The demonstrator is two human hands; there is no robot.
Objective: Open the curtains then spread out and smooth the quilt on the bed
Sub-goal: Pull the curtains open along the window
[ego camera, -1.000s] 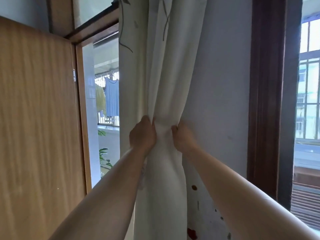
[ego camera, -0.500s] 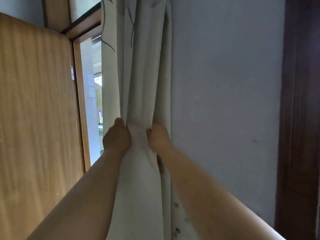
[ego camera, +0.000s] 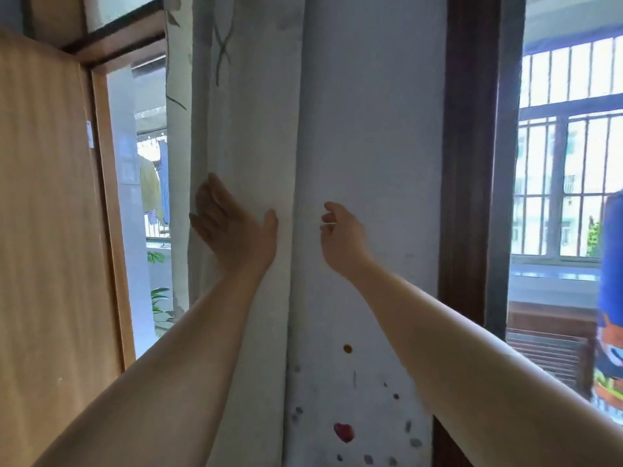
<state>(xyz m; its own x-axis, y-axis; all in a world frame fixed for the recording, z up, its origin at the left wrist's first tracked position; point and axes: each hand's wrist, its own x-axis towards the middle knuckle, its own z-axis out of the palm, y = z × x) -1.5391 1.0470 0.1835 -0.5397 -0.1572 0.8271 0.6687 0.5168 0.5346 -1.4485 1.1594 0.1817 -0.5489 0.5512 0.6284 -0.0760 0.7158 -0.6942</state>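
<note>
A cream curtain [ego camera: 249,123] with faint leaf print hangs gathered in a narrow column against the white wall [ego camera: 371,146]. My left hand [ego camera: 232,227] lies flat against the curtain's folds with fingers spread, holding nothing. My right hand [ego camera: 340,230] hovers just right of the curtain's edge in front of the wall, fingers loosely curled and apart, free of the cloth. No bed or quilt is in view.
A wooden door [ego camera: 50,230] stands at the left beside an opening to a balcony with hanging laundry [ego camera: 155,190]. A dark window frame [ego camera: 472,163] and a barred window [ego camera: 569,163] are at the right. A blue patterned cloth [ego camera: 612,298] hangs at the far right edge.
Both hands have let go of the bunched curtain. The left hand now rests flat on it, the right has pulled off to the right. The view has swung back right, showing the window.
</note>
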